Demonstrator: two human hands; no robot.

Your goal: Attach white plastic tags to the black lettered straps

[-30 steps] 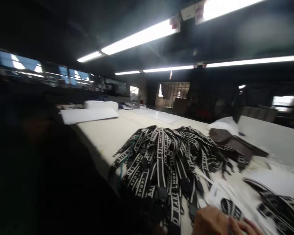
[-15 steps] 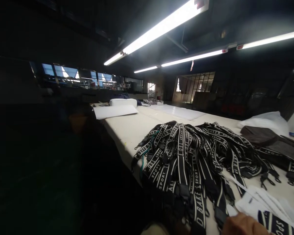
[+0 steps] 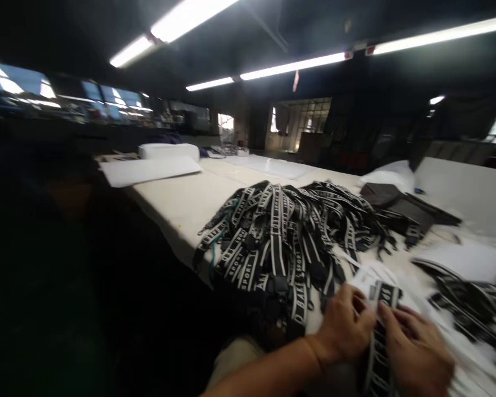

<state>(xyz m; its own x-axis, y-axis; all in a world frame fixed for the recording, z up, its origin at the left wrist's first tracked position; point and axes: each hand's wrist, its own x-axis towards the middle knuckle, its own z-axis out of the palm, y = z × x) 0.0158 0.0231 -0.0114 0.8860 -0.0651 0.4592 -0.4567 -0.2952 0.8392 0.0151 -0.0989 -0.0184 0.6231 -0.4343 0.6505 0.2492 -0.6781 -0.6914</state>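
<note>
Near the lower right, my left hand (image 3: 347,322) and my right hand (image 3: 417,347) are close together, fingers closed on one black strap (image 3: 381,353) with white lettering. The strap hangs down between them. White paper tags (image 3: 372,275) lie just beyond and under the fingers; whether the left fingers also pinch one is too blurred to tell. To the left of my hands, a large pile of similar black lettered straps (image 3: 276,231) with black clips covers the table and droops over its near edge.
The pale table (image 3: 169,204) stretches away. White sheets and a white roll (image 3: 169,151) lie at its far left. Dark grey fabric (image 3: 400,204), a white plastic bag (image 3: 391,176), a white board (image 3: 467,193) and more straps (image 3: 471,309) are at the right.
The view has turned right and down, so the pile appears further left. Both hands and forearms have come into view, with the strap held between them.
</note>
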